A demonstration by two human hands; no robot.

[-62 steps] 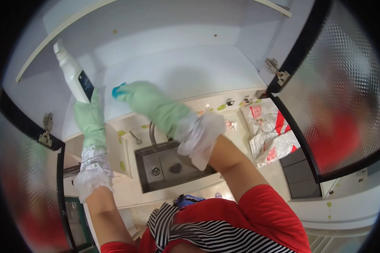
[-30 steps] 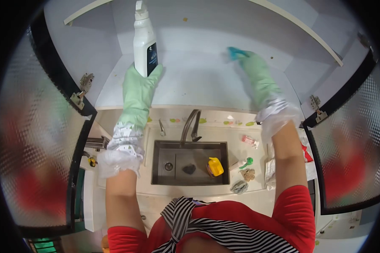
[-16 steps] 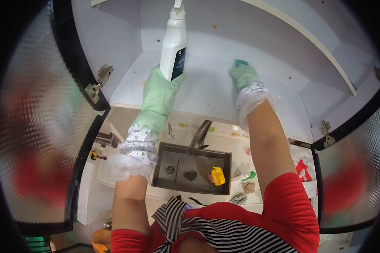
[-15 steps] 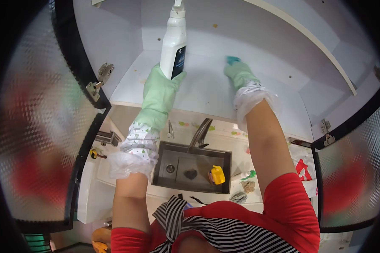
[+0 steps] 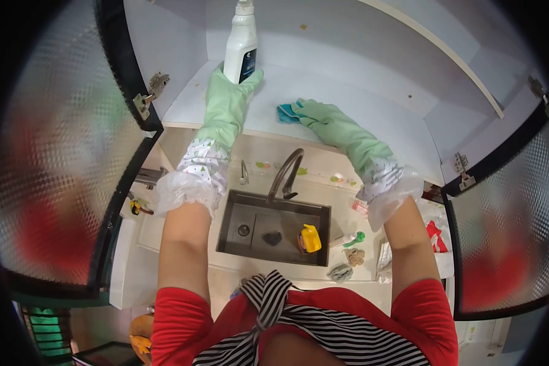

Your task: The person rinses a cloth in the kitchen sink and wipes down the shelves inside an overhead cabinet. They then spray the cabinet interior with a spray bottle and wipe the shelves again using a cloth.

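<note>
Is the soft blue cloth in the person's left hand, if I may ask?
No, the green-gloved right hand holds the blue cloth; the left hand grips a white plastic bottle.

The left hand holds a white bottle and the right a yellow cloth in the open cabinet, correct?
Not quite: the cloth is blue, as the head view shows. The left hand does hold the white bottle, and the right hand has the cloth in the open cabinet.
</note>
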